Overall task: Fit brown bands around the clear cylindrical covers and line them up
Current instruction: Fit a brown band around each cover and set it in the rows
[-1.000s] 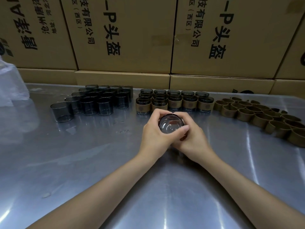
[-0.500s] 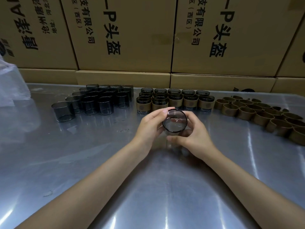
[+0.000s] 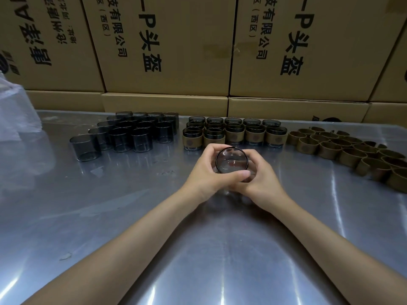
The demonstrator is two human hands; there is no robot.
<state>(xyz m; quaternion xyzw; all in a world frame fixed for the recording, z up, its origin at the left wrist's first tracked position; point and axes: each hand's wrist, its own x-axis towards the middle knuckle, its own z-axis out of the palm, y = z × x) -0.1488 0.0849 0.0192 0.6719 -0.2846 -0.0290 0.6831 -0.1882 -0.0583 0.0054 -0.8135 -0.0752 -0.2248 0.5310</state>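
1. Holding one clear cover (image 3: 231, 160) over the shiny table (image 3: 132, 216), the left hand (image 3: 207, 172) and right hand (image 3: 262, 179) both wrap their fingers around it (its open end faces up).
2. Bare covers (image 3: 132, 135) stand far left.
3. Banded covers (image 3: 234, 133) stand in rows behind the hands.
4. Loose brown bands (image 3: 343, 148) lie right.

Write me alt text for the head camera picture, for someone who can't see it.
Both hands, left hand and right hand, grip one clear cover above a metal table. Behind stand bare covers, banded covers and loose brown bands.
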